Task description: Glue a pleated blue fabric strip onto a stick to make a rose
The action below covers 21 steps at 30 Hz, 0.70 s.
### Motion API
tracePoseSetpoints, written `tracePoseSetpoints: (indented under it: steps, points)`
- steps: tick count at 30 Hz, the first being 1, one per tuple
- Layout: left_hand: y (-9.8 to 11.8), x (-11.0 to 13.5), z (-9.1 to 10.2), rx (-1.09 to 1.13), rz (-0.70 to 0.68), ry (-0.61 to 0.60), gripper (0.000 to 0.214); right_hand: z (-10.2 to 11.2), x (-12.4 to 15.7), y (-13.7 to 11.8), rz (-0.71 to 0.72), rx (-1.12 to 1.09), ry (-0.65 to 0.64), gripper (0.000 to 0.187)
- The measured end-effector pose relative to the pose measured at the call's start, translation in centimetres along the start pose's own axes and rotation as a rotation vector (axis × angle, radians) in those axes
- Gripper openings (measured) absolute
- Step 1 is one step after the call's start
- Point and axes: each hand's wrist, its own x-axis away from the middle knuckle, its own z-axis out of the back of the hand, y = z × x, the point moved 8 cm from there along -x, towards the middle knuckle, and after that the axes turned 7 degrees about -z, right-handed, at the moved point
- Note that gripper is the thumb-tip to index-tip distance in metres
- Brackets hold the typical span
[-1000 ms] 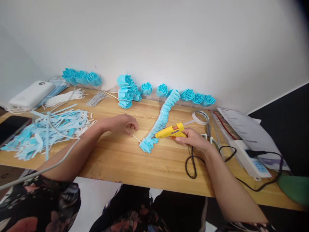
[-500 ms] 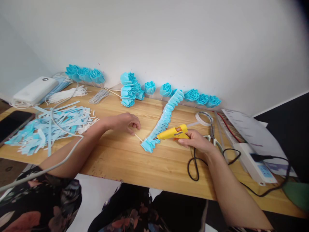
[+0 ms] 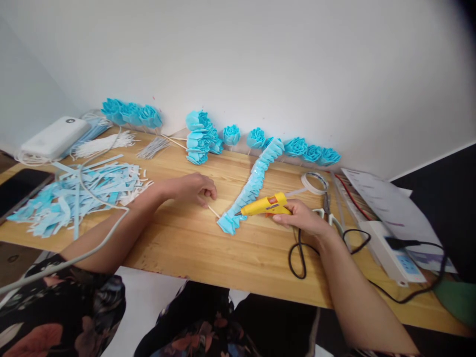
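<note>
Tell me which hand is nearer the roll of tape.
Right. The right hand grips the yellow glue gun just in front of the roll of tape; the left hand lies far across, pinching a thin stick.

The table is pale wood with a smooth, faintly satin grain. The glue gun is glossy yellow plastic. The folded strip looks like soft matt blue cloth with shiny patches, and the power bank is smooth white plastic.

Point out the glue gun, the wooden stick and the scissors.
Glue gun [image 3: 265, 205]: head view, on its yellow barrel.
Wooden stick [image 3: 213, 212]: head view, on its bare shaft by the blue strip.
Scissors [image 3: 327, 204]: head view, near the pivot of the blades.
</note>
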Motion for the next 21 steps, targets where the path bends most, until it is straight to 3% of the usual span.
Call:
tracePoseSetpoints:
  steps: [9, 16, 21]
  points:
    - [-0.19, 0.10, -0.32, -0.035, 0.008, -0.048, 0.021, -0.13, 0.01, -0.16, 0.022, 0.021, -0.016, 0.040]
    - [0.51, 0.07, -0.18, -0.010, -0.056, -0.040, 0.006, -0.42, -0.02, -0.61, 0.051, 0.088, -0.003, 0.035]
    - [0.50, 0.06, -0.28, 0.038, -0.082, -0.023, 0.010, -0.26, 0.00, -0.80, 0.072, 0.140, 0.038, 0.036]
